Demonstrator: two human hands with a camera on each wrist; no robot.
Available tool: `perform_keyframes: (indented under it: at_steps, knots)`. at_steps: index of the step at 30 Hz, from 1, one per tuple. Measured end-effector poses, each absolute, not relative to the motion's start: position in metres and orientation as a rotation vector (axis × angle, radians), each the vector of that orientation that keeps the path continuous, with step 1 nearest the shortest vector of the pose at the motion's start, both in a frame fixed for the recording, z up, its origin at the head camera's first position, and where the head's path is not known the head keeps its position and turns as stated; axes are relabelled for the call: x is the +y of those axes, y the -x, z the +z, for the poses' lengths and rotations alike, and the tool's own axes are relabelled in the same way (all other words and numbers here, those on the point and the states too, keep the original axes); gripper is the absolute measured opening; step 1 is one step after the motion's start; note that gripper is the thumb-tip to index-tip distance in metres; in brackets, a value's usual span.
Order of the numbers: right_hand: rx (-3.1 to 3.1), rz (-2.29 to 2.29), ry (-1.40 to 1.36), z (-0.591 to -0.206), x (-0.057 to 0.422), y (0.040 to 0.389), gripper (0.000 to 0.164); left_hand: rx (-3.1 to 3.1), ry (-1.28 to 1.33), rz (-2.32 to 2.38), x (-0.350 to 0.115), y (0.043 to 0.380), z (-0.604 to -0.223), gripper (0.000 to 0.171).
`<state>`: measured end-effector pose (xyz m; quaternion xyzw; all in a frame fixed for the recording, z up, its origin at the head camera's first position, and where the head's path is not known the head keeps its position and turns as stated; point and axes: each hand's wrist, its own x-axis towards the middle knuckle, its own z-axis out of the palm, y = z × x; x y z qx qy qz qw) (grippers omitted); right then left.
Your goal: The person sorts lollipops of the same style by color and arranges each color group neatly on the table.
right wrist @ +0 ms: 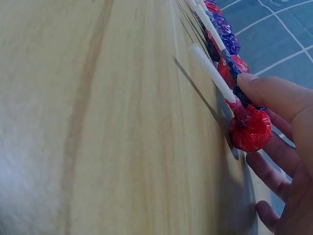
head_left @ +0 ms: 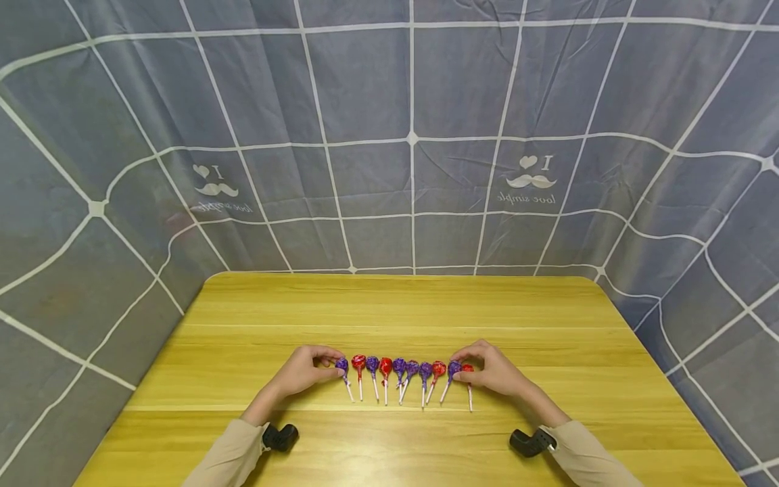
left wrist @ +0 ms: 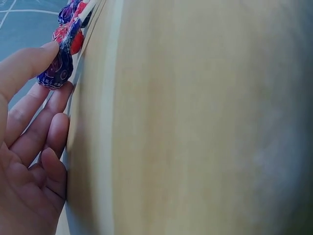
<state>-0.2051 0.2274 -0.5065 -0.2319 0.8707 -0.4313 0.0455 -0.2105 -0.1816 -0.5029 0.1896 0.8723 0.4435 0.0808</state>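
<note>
A row of red and purple wrapped lollipops lies across the table, white sticks toward me. At its left end my left hand (head_left: 304, 370) pinches a purple lollipop (head_left: 342, 364) by its wrapped head, between thumb and fingers. My right hand (head_left: 494, 372) pinches another purple lollipop (head_left: 453, 368), second from the right end. Beside that hand's fingers is the end red lollipop (right wrist: 250, 128), its stick pointing away from the palm in the right wrist view. Between the hands lie several more, among them a red lollipop (head_left: 385, 366) and a purple lollipop (head_left: 425, 370).
The wooden table (head_left: 389, 446) has rounded far corners. A grey curtain (head_left: 377, 176) with white grid lines hangs behind it and at both sides. Black wrist devices, one on the left (head_left: 280, 437) and one on the right (head_left: 529, 443), sit at the sleeve ends.
</note>
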Motion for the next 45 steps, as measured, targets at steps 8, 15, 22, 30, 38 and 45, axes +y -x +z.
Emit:
perform_keyframes:
  at_steps: [8, 15, 22, 30, 38, 45]
  knots:
    - [2.658, -1.321, 0.665, -0.507, 0.228, 0.205, 0.029, 2.585, -0.579, 1.396, -0.181, 0.209, -0.502, 0.034]
    - [2.654, -1.405, 0.613, -0.504, 0.229, 0.206, 0.031, 2.588, -0.554, 1.446, -0.181, 0.209, -0.502, 0.031]
    - [2.636, -1.42, 0.584, -0.492, 0.229, 0.21, 0.032, 2.604, -0.445, 1.51, -0.183, 0.211, -0.501, 0.029]
    - [2.682, -1.397, 0.656, -0.481, 0.228, 0.223, 0.033, 2.631, -0.46, 1.525, -0.182, 0.219, -0.49, 0.026]
    - [2.682, -1.377, 0.649, -0.471, 0.215, 0.233, 0.035, 2.671, -0.487, 1.531, -0.182, 0.231, -0.483, 0.027]
    - [2.651, -1.396, 0.651, -0.468, 0.202, 0.247, 0.035, 2.671, -0.478, 1.541, -0.18, 0.24, -0.479, 0.026]
